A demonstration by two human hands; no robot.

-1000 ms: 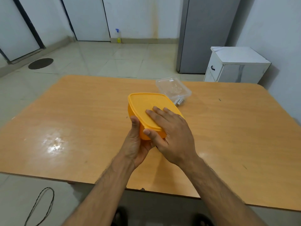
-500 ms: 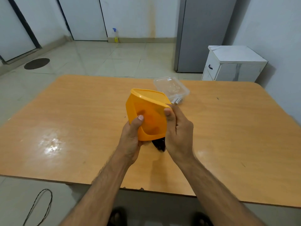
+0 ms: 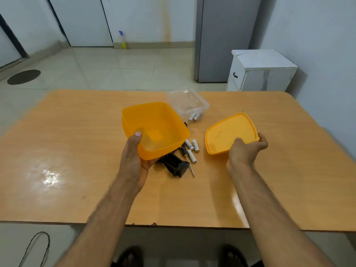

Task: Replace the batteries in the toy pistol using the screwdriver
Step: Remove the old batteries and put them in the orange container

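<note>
your left hand (image 3: 134, 160) grips the emptied orange box (image 3: 154, 128) and your right hand (image 3: 244, 151) pinches its lid (image 3: 229, 133). the toy pistol (image 3: 174, 164), screwdriver (image 3: 185, 153) and loose batteries (image 3: 192, 149) lie mid-frame on the bench (image 3: 77, 141); lower the box carelessly and the batteries may roll away.

Head-worn camera looks forward and down, close over the wooden table (image 3: 77, 151).
</note>
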